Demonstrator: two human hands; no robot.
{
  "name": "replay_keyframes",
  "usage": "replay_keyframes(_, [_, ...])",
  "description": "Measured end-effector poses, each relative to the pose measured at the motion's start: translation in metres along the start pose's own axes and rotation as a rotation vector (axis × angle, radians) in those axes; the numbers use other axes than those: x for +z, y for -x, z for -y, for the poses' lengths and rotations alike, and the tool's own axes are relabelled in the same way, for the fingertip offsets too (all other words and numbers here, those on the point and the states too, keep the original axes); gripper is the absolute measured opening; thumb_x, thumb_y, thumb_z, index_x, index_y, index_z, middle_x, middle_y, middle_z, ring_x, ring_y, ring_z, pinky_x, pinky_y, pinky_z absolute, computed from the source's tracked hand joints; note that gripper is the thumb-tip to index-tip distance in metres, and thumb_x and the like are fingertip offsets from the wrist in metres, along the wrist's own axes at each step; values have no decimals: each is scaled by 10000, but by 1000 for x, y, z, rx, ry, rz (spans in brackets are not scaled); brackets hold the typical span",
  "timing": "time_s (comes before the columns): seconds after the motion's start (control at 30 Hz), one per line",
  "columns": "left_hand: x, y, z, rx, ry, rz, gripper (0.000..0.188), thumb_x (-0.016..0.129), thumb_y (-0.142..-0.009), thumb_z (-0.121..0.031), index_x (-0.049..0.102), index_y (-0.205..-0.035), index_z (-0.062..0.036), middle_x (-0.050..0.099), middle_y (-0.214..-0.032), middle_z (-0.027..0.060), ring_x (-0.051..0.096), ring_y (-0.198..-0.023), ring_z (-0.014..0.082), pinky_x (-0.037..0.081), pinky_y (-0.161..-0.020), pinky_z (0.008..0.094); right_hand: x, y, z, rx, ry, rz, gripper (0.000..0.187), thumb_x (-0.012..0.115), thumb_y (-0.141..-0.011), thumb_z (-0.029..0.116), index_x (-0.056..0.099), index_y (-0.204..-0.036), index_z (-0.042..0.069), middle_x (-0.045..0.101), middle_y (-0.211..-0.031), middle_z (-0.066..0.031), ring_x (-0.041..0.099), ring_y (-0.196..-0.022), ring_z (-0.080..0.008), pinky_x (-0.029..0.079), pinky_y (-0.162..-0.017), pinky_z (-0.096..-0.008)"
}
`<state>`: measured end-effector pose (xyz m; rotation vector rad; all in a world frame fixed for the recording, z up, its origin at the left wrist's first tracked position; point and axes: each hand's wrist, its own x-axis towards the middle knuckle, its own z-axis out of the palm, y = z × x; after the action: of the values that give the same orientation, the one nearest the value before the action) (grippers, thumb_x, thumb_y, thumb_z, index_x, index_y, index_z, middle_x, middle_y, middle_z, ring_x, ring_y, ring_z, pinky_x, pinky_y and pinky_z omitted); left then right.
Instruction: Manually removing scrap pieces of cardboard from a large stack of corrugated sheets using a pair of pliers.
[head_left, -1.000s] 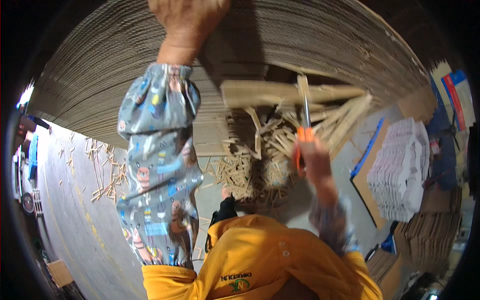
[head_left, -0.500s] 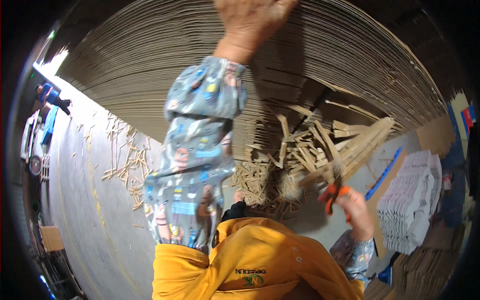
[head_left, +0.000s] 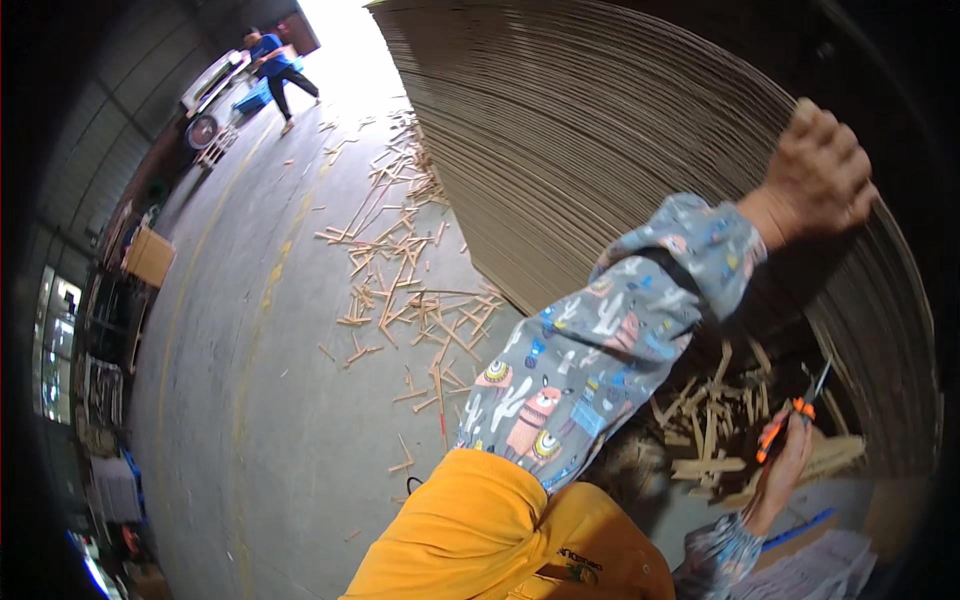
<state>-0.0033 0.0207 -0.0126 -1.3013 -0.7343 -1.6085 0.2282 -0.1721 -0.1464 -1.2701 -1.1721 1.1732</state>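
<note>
A tall stack of brown cardboard sheets (head_left: 560,150) fills the upper right, its layered edges facing me. My left hand (head_left: 822,170) is at the stack's far right edge with its fingers curled; whatever may be inside them is hidden. My right hand (head_left: 785,465), lower down, grips a hand tool (head_left: 790,428) with orange-and-black handles. The tool's slim metal end points up toward the lower side of the stack. Beside it lies a heap of cardboard scrap strips (head_left: 710,420), partly behind my left sleeve.
Loose scrap strips (head_left: 410,290) litter the grey floor (head_left: 300,420) left of the stack. A person in blue (head_left: 270,65) is at the far left near a wheeled machine (head_left: 205,125). A cardboard box (head_left: 148,255) stands along the left side. White printed sheets (head_left: 815,565) lie at lower right.
My view has swung left, bringing more floor and the person into sight. The stack and both hands now appear farther right. The orange-handled tool stays in my right hand.
</note>
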Motion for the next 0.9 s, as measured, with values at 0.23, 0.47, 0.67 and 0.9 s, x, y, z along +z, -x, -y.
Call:
replay_keyframes(0.23, [27,-8,-20,-62,103,-31,283,656,-628,-367,641,-626,-85,555,-710,88,513,-810,266,364,-930,459,7,-10,-6,-14,-17,-108,199,456,-967,228,546,-944,53,537,-747,-6,521,-648,-75,431,-571,-212])
replay_keyframes(0.47, [-8,1,-5,-99,203,222,195,635,-770,-324,643,-767,-129,582,-812,42,544,-814,223,401,-823,395,-17,75,-143,573,147,113,182,573,-876,153,584,-1036,66,554,-733,-92,535,-667,-184,442,-596,-342])
replay_keyframes(0.67, [-18,-11,-18,69,7,208,114,562,-851,-176,583,-883,-69,543,-880,106,499,-896,288,362,-834,394,-44,100,-121,235,432,281,186,560,-923,180,586,-1042,40,593,-809,-76,543,-710,-141,453,-632,-324])
replay_keyframes(0.9, [-26,-18,-15,78,2,233,185,533,-878,-227,577,-933,-56,542,-919,123,494,-922,303,354,-870,407,-45,79,-7,295,298,534,278,575,-925,240,594,-1095,21,607,-847,-76,538,-760,-140,447,-696,-315])
